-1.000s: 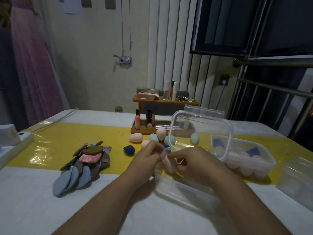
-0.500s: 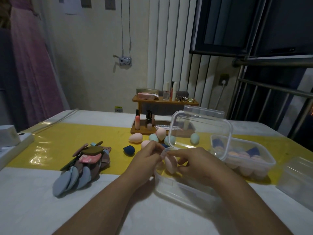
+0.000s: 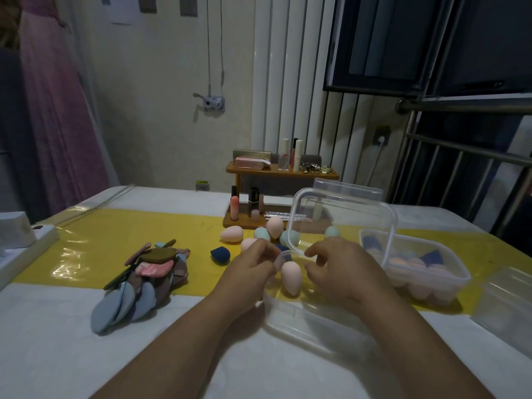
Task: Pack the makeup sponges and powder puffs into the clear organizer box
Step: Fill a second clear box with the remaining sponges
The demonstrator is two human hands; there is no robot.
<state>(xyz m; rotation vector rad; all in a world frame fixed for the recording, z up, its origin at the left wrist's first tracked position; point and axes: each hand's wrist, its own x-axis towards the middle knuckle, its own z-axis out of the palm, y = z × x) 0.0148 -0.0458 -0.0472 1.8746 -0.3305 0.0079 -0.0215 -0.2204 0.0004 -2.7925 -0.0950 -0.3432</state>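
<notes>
Pink sponge [image 3: 291,276] beside right hand [image 3: 344,266]

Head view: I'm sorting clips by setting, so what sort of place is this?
Probably a room in a home: a wooden cosmetics rack on the cloth-covered table, a white radiator against the wall, pink fabric hanging at left.

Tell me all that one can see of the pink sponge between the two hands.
The pink sponge is egg-shaped, matte and soft-looking, one plain pale pink colour. It stands inside the open clear box, near its far left corner, rounded end up and pointed end down. The left hand and right hand flank it closely; whether any finger touches it cannot be told.
</notes>
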